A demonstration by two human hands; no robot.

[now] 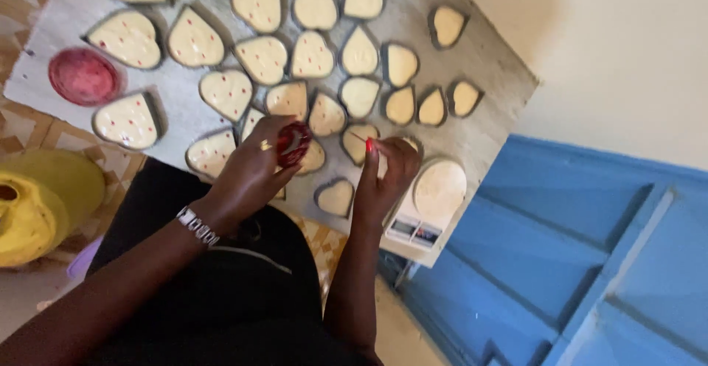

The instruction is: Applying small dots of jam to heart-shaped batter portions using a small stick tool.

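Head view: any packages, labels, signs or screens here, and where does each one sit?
Small white scale: table's near edge, beside the right hand; round pale platform, two dark panels in front, perhaps display and label.
Red pot: round, held in the left hand.
Red lid: round, table's left side.
No signs.

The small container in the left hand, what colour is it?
Red, seen in the head view: the small container.
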